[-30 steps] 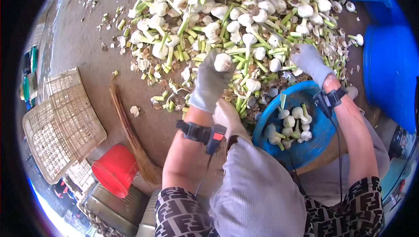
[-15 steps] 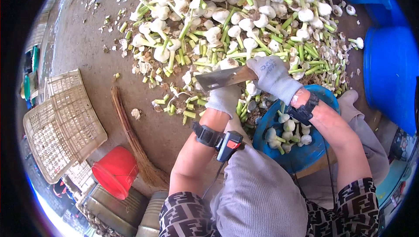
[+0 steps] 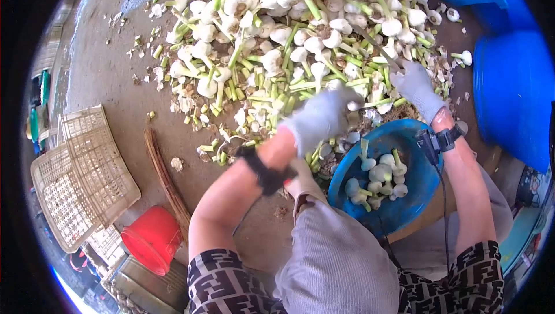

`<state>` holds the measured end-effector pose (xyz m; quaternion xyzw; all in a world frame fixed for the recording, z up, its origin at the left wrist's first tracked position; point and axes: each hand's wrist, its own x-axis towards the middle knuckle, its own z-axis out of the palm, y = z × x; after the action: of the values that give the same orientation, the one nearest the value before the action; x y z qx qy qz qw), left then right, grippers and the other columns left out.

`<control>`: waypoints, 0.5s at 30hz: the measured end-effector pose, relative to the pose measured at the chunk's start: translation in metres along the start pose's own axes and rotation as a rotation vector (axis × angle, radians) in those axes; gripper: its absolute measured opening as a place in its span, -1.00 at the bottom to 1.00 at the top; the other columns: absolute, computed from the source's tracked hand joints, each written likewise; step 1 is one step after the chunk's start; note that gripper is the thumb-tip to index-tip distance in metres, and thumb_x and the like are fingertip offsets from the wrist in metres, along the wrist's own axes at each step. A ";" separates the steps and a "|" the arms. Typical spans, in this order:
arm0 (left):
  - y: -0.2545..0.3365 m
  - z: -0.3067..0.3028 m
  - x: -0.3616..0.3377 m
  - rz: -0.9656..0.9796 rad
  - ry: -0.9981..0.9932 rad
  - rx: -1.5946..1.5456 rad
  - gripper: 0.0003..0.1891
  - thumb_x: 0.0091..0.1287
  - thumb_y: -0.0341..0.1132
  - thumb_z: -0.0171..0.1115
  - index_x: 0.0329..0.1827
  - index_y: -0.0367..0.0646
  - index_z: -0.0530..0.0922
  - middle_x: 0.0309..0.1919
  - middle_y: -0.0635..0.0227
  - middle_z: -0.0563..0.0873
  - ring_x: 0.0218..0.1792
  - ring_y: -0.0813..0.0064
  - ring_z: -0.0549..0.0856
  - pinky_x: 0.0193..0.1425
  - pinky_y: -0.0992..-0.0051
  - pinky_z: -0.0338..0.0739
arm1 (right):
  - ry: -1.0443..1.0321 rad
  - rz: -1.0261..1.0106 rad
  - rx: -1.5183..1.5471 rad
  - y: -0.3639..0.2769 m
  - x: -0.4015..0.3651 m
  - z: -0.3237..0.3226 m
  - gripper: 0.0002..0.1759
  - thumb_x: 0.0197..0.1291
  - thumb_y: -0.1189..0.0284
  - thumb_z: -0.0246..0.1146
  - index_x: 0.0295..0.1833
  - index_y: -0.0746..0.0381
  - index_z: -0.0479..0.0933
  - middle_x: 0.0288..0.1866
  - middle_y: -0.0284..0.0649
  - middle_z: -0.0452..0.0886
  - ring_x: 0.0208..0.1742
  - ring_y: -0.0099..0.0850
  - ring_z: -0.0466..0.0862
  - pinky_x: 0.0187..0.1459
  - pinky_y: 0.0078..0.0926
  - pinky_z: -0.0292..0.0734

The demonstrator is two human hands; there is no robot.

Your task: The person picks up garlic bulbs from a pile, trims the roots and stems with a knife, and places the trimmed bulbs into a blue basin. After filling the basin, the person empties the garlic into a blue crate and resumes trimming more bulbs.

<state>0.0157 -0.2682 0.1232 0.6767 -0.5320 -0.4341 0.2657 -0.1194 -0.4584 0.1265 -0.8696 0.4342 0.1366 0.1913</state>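
Just above the blue basin (image 3: pixel 428 187), which is sitting close, seemingly to catch trimmed bulbs (image 3: pixel 378 175), the blurred left hand (image 3: pixel 321 120) is curling over the garlic pile (image 3: pixel 277 42), its grip unclear, while the right hand (image 3: pixel 417 87) is clamping what looks like a knife (image 3: pixel 376 47).

Red bucket (image 3: pixel 151 239), broom (image 3: pixel 165 175), mesh trays (image 3: pixel 81 181), blue barrel (image 3: pixel 511 88)

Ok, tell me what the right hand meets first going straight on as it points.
Probably the heap of white garlic bulbs with green stalks; the grey-gloved right hand points into its edge.
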 end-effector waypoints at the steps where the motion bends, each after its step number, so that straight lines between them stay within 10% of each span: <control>1: -0.022 -0.001 0.024 -0.007 0.209 0.234 -0.65 0.09 -0.43 0.18 -0.02 0.07 0.57 -0.07 0.19 0.56 -0.06 0.25 0.57 0.00 0.36 0.46 | -0.008 0.008 0.033 0.001 -0.001 -0.002 -0.62 0.00 0.18 0.14 -0.09 0.12 0.56 -0.19 -0.07 0.63 -0.15 -0.13 0.62 -0.07 -0.28 0.50; 6: -0.098 -0.022 0.091 0.052 0.260 1.022 -0.61 0.19 -0.19 0.11 0.11 0.05 0.45 0.07 0.23 0.42 0.00 0.21 0.52 -0.05 0.22 0.48 | -0.061 0.080 0.032 0.011 -0.008 0.017 -0.58 -0.04 0.15 0.16 -0.10 0.15 0.56 -0.20 -0.07 0.63 -0.17 -0.14 0.63 -0.12 -0.29 0.51; 15: -0.079 -0.031 0.038 -0.047 0.437 0.314 -0.74 0.17 -0.21 0.18 -0.11 -0.10 0.56 -0.23 0.14 0.58 -0.18 0.18 0.59 -0.12 0.31 0.48 | 0.014 -0.043 0.064 0.010 -0.015 0.019 -0.65 -0.02 0.24 0.17 -0.15 0.21 0.58 -0.34 0.00 0.63 -0.28 -0.13 0.64 -0.21 -0.29 0.53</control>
<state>0.0837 -0.2847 0.0621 0.7994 -0.5069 -0.1959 0.2561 -0.1380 -0.4448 0.1138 -0.8732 0.4208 0.1122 0.2189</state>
